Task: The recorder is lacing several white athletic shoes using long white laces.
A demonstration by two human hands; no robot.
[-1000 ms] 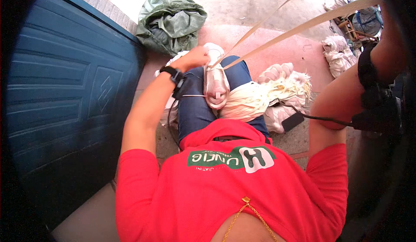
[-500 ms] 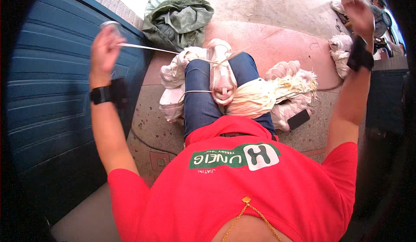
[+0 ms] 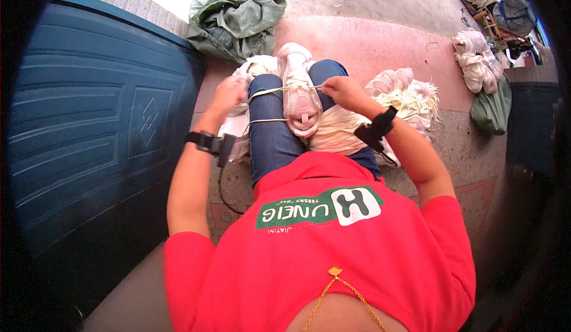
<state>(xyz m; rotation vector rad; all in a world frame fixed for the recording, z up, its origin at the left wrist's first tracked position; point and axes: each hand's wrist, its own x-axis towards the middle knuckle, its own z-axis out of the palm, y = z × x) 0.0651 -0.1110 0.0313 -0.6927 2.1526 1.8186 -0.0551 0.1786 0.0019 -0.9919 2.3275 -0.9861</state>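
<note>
A pale pink-white sneaker (image 3: pixel 302 109) rests between my thighs, its toe pointing away from me. A thin whitish shoelace (image 3: pixel 284 88) crosses over its upper, and another strand loops round my left thigh lower down. My right hand (image 3: pixel 345 92), just right of the shoe, pinches one stretch of the lace between thumb and fingers. On the other side my left hand (image 3: pixel 231 96), slightly blurred, is closed where the lace's left stretch meets it. A thick bundle of cream laces (image 3: pixel 339 131) lies over my right thigh, beside the shoe.
More pale shoes (image 3: pixel 389 82) are piled beyond my right leg, others (image 3: pixel 259 65) by my left knee. A green sack (image 3: pixel 238 20) stands ahead, left. A blue panelled door (image 3: pixel 77 106) flanks my left. Far right are shoe bundles (image 3: pixel 476 61) and a green bag (image 3: pixel 492 107).
Both hands have come down and inward from wide-spread positions to either side of the sneaker. The lace that ran taut to my left hand now lies across the shoe between both hands.
</note>
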